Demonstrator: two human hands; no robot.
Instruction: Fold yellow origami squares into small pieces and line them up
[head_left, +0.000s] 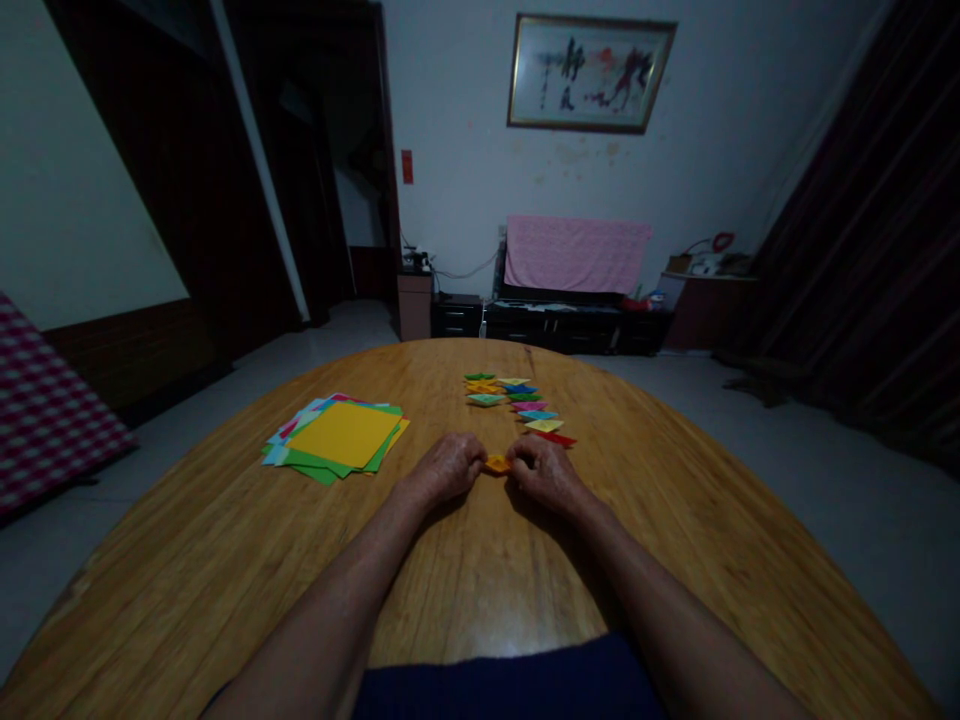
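Observation:
Between my two hands is a small orange folded paper boat (497,464), low over the table in front of me. My left hand (454,466) pinches its left end with closed fingers. At the other end, the fingers of my right hand (545,470) are closed on the paper too. Just beyond my hands stand two rows of folded paper boats in several colours; a red paper boat (553,438) is closest to my right hand, and a pale green one (486,400) ends the left row. My fingers hide the ends of the orange boat.
A loose stack of coloured square paper (345,436), yellow on top, lies left of my hands on the round wooden table (247,560). Past the far edge are a low black cabinet (555,325) and a pink cloth (577,253). A checked cloth (52,420) hangs at far left.

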